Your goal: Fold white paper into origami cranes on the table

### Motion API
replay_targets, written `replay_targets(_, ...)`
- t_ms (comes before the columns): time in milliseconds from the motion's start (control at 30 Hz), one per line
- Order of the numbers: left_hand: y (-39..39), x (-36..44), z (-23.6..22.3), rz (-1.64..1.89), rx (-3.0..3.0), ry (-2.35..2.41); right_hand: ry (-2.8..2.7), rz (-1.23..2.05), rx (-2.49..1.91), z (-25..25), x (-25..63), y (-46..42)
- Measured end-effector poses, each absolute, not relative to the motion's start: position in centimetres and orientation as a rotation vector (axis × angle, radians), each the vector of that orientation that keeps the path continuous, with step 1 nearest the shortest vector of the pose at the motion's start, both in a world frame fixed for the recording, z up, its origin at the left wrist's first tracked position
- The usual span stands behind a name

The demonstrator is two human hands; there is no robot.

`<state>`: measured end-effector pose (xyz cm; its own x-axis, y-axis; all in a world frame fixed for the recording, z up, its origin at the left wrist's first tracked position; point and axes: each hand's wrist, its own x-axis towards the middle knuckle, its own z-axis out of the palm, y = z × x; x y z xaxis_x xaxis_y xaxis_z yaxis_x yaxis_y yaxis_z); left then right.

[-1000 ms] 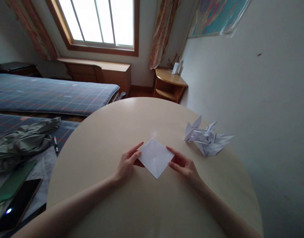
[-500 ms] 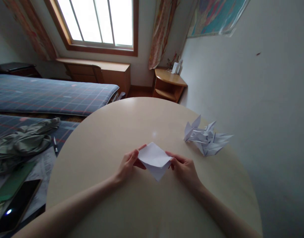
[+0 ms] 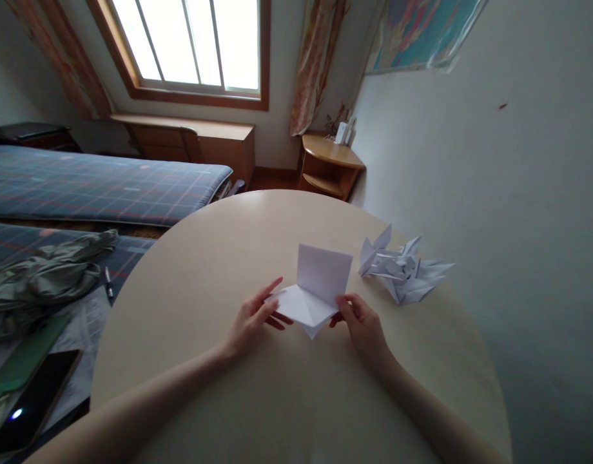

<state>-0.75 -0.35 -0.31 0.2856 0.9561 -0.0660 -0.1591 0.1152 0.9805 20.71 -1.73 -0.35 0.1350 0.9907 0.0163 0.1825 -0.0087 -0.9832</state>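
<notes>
The paper (image 3: 312, 290) is held above the near-middle of the round tabletop (image 3: 219, 258), between the left hand (image 3: 251, 316) and the right hand (image 3: 364, 322). Half a second ago it was held as a low diamond with its upper layer bowed; now that layer has been lifted into an upright panel at the far right, and a creased, flatter part is left exposed at the left. The cranes (image 3: 405, 270) have not been moved.

By the left grip, the left corner is held between thumb and fingers, with the index finger extended beyond it. By the right grip, the right corner is pinched at the foot of the panel.

Room is left between the paper and the far rim, and more toward the left rim. On the right, reach is narrowed by the cranes, which are set near the rim and the wall (image 3: 519, 225).

One corner is pointed toward the person; the paper's longer spread is laid from left to right, between the hands.
</notes>
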Motion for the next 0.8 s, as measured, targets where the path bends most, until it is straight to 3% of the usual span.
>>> replay_targets(233, -0.7, -0.6, -0.5, 1.059, 1.618, 1.145, -0.91, 1.394, -1.364, -0.6, 21.4, -1.0)
replay_targets(367, -0.8, -0.6, -1.0, 1.138, 1.947, 1.224, -0.945, 1.364, -1.349, -0.5, 21.5, -1.0)
replay_targets(567, -1.9, -0.5, -0.7, 0.77, 2.137, 0.984, -1.077, 1.301, -1.331, -0.4, 21.0, -1.4)
replay_targets(800, -2.7, -0.2, -0.2, 0.633, 2.251, 0.947, -1.164, 1.228, -1.398, -0.5, 20.6, -1.7)
